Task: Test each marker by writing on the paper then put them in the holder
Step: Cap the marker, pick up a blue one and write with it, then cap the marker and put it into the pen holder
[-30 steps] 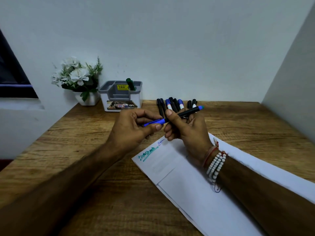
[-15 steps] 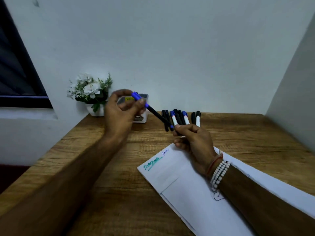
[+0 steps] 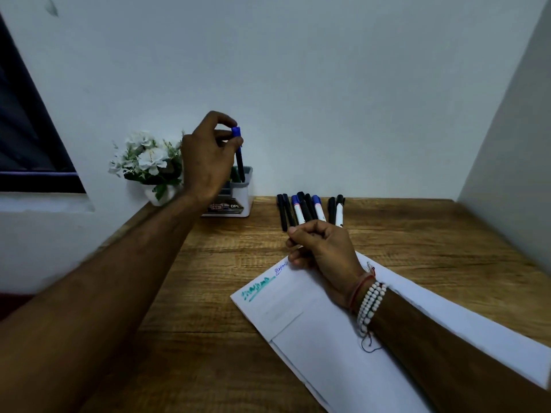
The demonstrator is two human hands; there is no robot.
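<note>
My left hand (image 3: 208, 156) pinches the blue cap of a black-barrelled blue marker (image 3: 239, 158), held upright with its lower end inside the grey holder (image 3: 243, 201) at the back of the desk. A green marker stands in the same holder, mostly hidden by my hand. My right hand (image 3: 320, 244) rests curled at the top edge of the white paper (image 3: 325, 332); whether it holds anything I cannot tell. Green and blue scribbles (image 3: 259, 286) mark the paper's top left corner. Several black and blue markers (image 3: 310, 208) lie in a row just beyond my right hand.
A white pot of white flowers (image 3: 147, 163) stands left of the holder against the wall. The wooden desk (image 3: 208, 308) meets a wall at the back and another on the right. A dark window sits at far left.
My left hand carried the blue marker away from my right hand to the holder, turned it upright and lowered its end in. The right hand let go of it and curled on the paper.
</note>
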